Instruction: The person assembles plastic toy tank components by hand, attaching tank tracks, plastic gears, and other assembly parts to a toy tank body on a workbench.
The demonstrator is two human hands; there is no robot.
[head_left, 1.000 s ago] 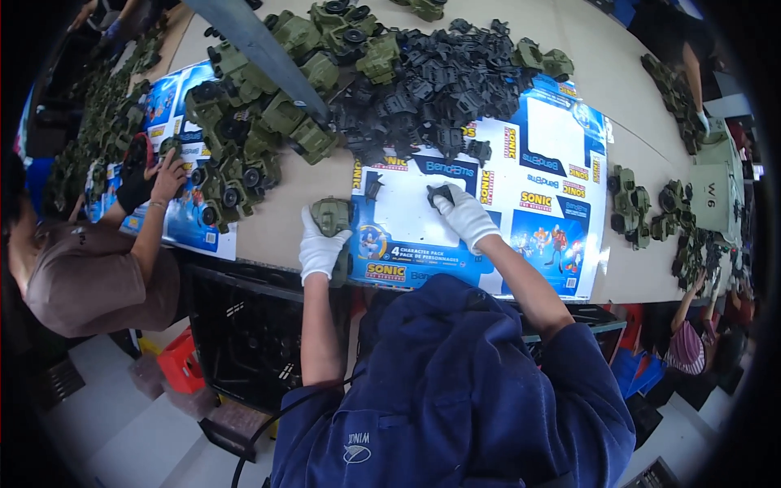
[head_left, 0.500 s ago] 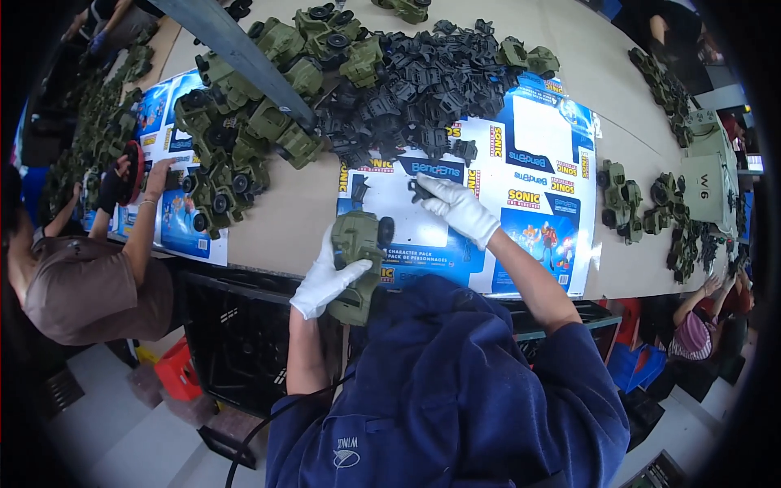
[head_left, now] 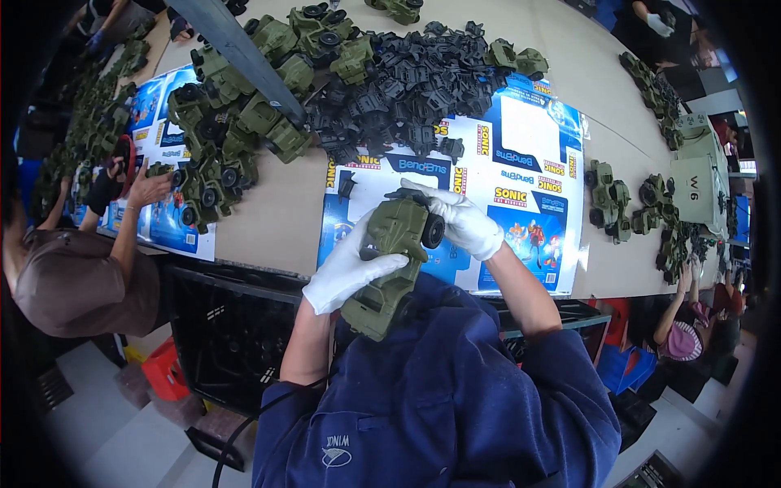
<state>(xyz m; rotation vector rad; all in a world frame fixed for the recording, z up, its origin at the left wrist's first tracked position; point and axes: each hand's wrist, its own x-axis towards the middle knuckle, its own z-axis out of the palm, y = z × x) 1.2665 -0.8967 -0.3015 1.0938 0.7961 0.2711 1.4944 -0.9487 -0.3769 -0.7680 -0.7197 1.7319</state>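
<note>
My left hand [head_left: 343,272], in a white glove, is wrapped round an olive-green toy truck [head_left: 397,232] with black wheels. The truck is held tilted, above the table edge and close to my body. At its far end, my gloved right hand [head_left: 468,226] pinches a small black plastic part [head_left: 403,194] against the body. My fingers partly cover that part, so whether it is seated cannot be seen. A loose black part [head_left: 346,185] lies on the printed sheet [head_left: 529,180] beyond my left hand.
Beyond my hands is a heap of black plastic parts [head_left: 415,85]. Green toy trucks [head_left: 264,118] pile up to its left, under a slanting grey metal bar [head_left: 240,61]. More trucks [head_left: 606,195] and a pale green box [head_left: 700,183] stand right. A co-worker [head_left: 73,285] sits left.
My right hand has brought the black part from over the sheet to the far end of the truck. The truck has risen and moved slightly right in my left hand.
</note>
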